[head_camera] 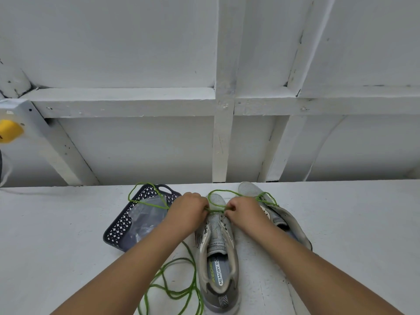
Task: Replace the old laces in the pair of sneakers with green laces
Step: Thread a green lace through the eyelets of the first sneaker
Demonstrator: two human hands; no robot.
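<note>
At the far left edge of the view a white fixture [21, 117] with a yellow part [9, 130] juts from the wall above the white table [56, 235]; further right, near the table's back edge, lies a dark perforated basket [118, 226] with a clear plastic bag [145, 219] inside it; a loose run of green lace [145, 202] arches over the basket, and more of it lies in coils on the table towards the near edge [179, 289], just left of the sneaker; the left hand [186, 212] has its fingers curled, pinching the green lace at the left side of the sneaker's lower eyelets; the grey sneaker [216, 251] stands at the middle of the table, toe towards the back edge, heel towards the near edge, its insole printed with lettering; the right hand [245, 214] likewise has its fingers curled and pinches the lace at the right side, a short stretch running taut between the two hands across the vamp; a loop rises beyond the toe; the second sneaker [279, 214] lies just right, angled, partly behind the right wrist.
</note>
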